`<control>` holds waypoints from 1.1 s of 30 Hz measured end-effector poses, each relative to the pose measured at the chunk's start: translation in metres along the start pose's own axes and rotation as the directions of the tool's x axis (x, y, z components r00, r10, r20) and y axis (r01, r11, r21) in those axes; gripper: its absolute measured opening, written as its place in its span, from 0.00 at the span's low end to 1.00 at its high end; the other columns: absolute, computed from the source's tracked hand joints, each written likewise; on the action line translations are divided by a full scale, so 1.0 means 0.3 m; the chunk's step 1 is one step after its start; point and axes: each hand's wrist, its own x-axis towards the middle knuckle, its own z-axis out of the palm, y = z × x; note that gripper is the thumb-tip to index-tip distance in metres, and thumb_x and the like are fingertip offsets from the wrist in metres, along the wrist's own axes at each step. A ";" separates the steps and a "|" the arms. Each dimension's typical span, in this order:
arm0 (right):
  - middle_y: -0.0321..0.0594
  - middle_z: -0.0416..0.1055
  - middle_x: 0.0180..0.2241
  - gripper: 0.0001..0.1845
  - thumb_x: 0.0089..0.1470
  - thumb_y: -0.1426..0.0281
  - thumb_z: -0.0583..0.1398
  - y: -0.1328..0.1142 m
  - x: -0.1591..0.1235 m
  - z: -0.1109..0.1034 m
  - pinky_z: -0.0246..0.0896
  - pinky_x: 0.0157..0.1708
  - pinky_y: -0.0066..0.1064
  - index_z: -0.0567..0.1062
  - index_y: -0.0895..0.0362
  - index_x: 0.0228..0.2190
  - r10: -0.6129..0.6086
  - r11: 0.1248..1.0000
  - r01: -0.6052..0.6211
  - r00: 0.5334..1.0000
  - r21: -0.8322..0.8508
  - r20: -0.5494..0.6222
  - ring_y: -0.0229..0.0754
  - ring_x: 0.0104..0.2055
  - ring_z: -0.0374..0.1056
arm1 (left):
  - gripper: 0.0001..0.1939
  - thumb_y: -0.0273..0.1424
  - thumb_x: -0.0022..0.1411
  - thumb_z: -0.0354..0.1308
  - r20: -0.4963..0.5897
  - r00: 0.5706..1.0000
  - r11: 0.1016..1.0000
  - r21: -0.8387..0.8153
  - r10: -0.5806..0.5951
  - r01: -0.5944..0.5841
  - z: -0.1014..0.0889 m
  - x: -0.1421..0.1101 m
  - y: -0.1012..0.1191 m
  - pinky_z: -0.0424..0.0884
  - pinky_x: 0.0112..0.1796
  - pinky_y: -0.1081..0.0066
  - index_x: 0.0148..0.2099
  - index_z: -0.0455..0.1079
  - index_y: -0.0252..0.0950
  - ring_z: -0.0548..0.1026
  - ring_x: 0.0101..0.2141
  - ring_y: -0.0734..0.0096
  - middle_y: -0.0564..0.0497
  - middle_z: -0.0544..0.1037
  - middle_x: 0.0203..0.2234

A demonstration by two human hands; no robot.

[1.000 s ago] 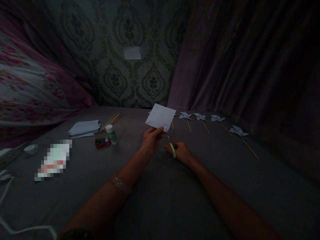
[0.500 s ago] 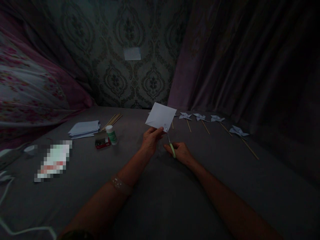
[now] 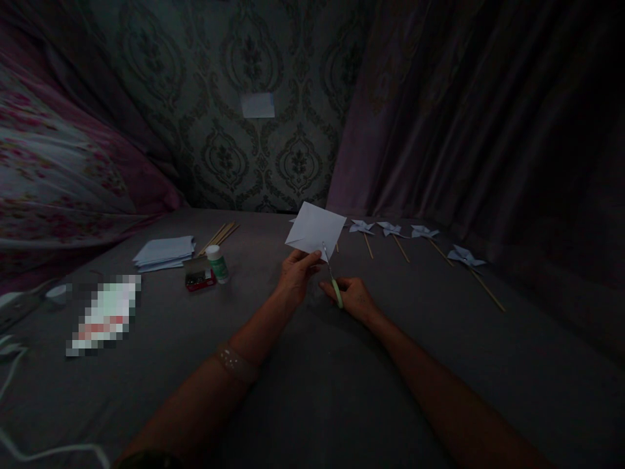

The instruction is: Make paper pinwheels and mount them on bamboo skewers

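Note:
My left hand (image 3: 297, 273) pinches the lower edge of a white square of paper (image 3: 316, 227), held up above the grey surface. A cut line shows near the paper's left corner. My right hand (image 3: 355, 296) is closed around the green handle of a pair of scissors (image 3: 336, 293). The scissors' blades lie at the paper's lower right corner, close to my left fingertips. Behind and to the right lie several paper pinwheels on sticks, among them one pinwheel (image 3: 467, 256) nearest to me.
On the left are a stack of white paper (image 3: 165, 251), thin wooden sticks (image 3: 219, 236), a white-and-green bottle (image 3: 217, 266) and a small red box (image 3: 199, 280). Farther left lie a blurred-out packet (image 3: 108, 316) and a white cable (image 3: 53, 448). Curtains and a patterned wall stand behind.
The paper and my left hand have shifted very slightly right. The scissors stay at the paper's lower right corner, with almost no visible movement of my right hand.

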 end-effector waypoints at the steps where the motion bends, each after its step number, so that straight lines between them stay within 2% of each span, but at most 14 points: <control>1: 0.32 0.60 0.14 0.26 0.37 0.48 0.62 0.001 0.000 0.000 0.48 0.21 0.27 0.67 0.58 0.12 0.000 1.000 0.000 1.000 0.006 -0.001 0.32 0.19 0.54 | 0.16 0.31 0.37 0.72 0.008 1.000 1.000 0.001 -0.002 0.002 0.001 -0.002 -0.001 0.63 0.28 0.73 0.31 0.73 0.35 0.74 0.28 0.72 0.53 0.76 0.26; 9: 0.31 0.58 0.15 0.26 0.37 0.48 0.63 0.016 0.008 0.005 0.46 0.20 0.27 0.65 0.57 0.13 -0.033 0.998 0.034 0.999 0.058 -0.015 0.32 0.19 0.52 | 0.15 0.31 0.38 0.71 0.029 1.000 1.000 0.010 0.004 -0.004 0.003 -0.009 -0.010 0.64 0.28 0.74 0.30 0.73 0.35 0.74 0.27 0.73 0.53 0.75 0.24; 24: 0.32 0.59 0.15 0.26 0.40 0.47 0.61 0.038 0.018 0.005 0.46 0.20 0.27 0.66 0.58 0.13 -0.068 0.998 0.067 0.996 -0.007 -0.049 0.32 0.20 0.53 | 0.16 0.29 0.36 0.72 0.028 1.000 1.000 -0.009 0.000 0.000 0.012 -0.015 0.000 0.64 0.27 0.74 0.30 0.72 0.35 0.73 0.26 0.74 0.54 0.75 0.24; 33: 0.32 0.59 0.15 0.27 0.39 0.46 0.61 0.019 0.012 0.003 0.47 0.20 0.27 0.66 0.58 0.13 -0.060 0.998 0.059 0.997 -0.011 -0.048 0.33 0.19 0.53 | 0.16 0.29 0.37 0.71 0.042 0.999 1.000 -0.012 0.006 -0.005 0.010 -0.014 -0.001 0.63 0.28 0.74 0.31 0.72 0.35 0.73 0.27 0.74 0.54 0.76 0.26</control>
